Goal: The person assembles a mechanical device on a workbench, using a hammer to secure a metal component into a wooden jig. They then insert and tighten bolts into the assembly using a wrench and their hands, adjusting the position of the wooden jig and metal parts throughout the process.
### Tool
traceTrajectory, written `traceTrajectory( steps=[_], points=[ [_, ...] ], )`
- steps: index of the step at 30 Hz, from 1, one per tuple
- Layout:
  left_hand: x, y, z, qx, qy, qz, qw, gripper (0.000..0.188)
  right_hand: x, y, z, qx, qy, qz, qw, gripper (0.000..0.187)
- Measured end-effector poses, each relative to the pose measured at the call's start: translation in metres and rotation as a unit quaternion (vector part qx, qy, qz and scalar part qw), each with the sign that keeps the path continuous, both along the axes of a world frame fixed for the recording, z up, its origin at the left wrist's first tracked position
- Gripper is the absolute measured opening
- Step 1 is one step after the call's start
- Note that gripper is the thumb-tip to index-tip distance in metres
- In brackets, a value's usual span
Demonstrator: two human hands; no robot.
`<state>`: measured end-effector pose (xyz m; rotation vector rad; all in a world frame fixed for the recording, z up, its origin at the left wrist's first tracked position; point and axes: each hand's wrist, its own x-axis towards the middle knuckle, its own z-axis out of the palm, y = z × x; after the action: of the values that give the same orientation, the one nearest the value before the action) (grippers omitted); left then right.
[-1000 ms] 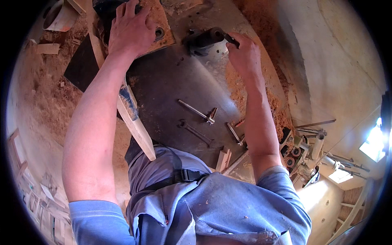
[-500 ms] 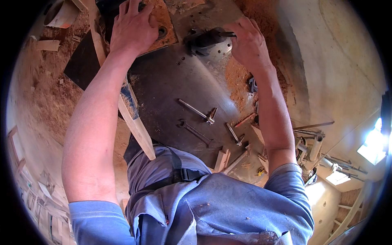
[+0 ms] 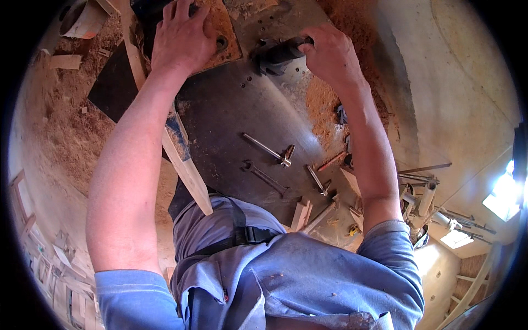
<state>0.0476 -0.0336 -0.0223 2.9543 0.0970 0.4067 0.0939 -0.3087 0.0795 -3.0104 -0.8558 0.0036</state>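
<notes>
The grip of our right hand (image 3: pixel 333 52) is clenched, as we judge, on a short dark piece (image 3: pixel 304 41) at the end of a dark cylinder (image 3: pixel 280 53), which lies at the far part of the metal surface (image 3: pixel 220 113). Our left hand (image 3: pixel 184 47) rests over a dust-covered plate (image 3: pixel 226 34), to the left of the cylinder; its fingertips run toward the upper edge, so we cannot tell if it grasps something. About the progress, we can say only a part: the cylinder is on the surface and the right hand is engaged with it, so this handling seems to us not yet finished. A wrench (image 3: pixel 267 179), a T-shaped metal tool (image 3: pixel 265 148) and a smaller metal tool (image 3: pixel 317 179) lie nearer to us, untouched. No finished result is visible, therefore we cannot judge how much work remains.
</notes>
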Motion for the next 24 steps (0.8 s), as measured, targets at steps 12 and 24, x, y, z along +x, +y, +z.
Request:
traceTrajectory(
  steps=[12,24],
  points=[
    [0.000,0.002,-0.003,0.005,-0.025,-0.006,1.000,0.043,-0.004,0.001,-0.004,0.027,-0.040,-0.023,0.999,0.029],
    [0.000,-0.003,0.003,-0.010,-0.003,-0.005,1.000,0.043,-0.006,-0.004,-0.028,0.046,-0.037,-0.070,0.996,0.035]
  ],
)
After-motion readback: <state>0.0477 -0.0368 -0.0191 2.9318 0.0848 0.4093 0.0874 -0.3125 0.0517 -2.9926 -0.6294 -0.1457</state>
